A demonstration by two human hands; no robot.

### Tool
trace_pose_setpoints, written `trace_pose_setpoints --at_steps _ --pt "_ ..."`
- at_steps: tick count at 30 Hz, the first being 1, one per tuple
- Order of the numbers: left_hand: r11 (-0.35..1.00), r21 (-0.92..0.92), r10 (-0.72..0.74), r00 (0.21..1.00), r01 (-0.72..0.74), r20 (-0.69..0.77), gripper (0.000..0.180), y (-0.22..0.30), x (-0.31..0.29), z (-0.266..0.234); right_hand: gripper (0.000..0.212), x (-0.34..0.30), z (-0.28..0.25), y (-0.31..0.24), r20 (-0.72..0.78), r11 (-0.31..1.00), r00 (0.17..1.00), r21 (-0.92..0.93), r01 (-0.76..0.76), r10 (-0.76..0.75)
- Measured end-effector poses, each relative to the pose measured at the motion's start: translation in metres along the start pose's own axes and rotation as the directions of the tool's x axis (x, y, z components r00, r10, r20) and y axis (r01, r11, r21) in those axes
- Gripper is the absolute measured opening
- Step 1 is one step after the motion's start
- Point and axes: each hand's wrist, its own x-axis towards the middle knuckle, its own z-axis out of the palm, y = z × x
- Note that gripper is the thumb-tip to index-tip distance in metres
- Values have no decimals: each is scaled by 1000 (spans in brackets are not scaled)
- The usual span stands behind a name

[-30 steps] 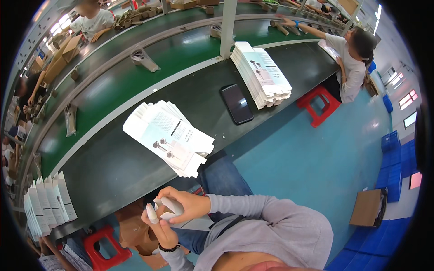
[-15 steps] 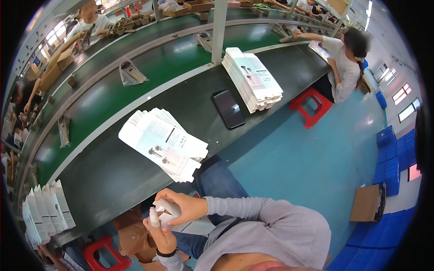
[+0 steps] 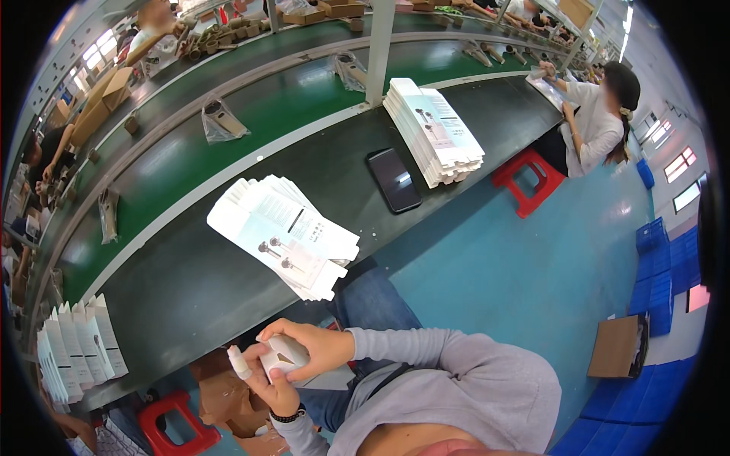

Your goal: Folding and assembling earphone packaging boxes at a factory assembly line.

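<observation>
I've got one small white box (image 3: 280, 359) grasped in both hands, left hand (image 3: 272, 391) and right hand (image 3: 315, 348), fingers clenched on it, low over my lap. A few done boxes (image 3: 76, 346) stand far left; big flat stack (image 3: 285, 235) on the tabletop (image 3: 182, 281) left.

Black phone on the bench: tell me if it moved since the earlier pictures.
No. The black phone keeps its place beside the carton stack; only the view shifted.

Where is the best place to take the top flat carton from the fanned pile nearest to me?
Probably at the near right corner of the top flat carton: the fanned pile steps it clear of the sheets below, near the dark table edge. Come from the near side, sliding fingers under that free edge.
</observation>
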Motion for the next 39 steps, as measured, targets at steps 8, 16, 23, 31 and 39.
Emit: trace_pose_setpoints --at_steps 8,16,23,31,39 --pt "989 -144 11 994 -27 -109 65 3 10 6 59 0 3 13 -38 990 997 122 73 -69" --pt "979 -189 26 972 -72 -232 70 10 5 9 35 -2 12 26 -110 891 983 417 178 -145" --pt "985 43 171 984 -169 -57 67 5 4 -4 31 -4 -1 17 -139 952 950 -170 255 -280" --pt "924 289 239 968 -252 79 61 6 14 -13 36 -11 12 25 -208 967 978 247 62 -9" --pt "924 242 286 955 -296 74 75 -6 5 -26 33 -5 14 31 -87 993 996 119 -23 34"
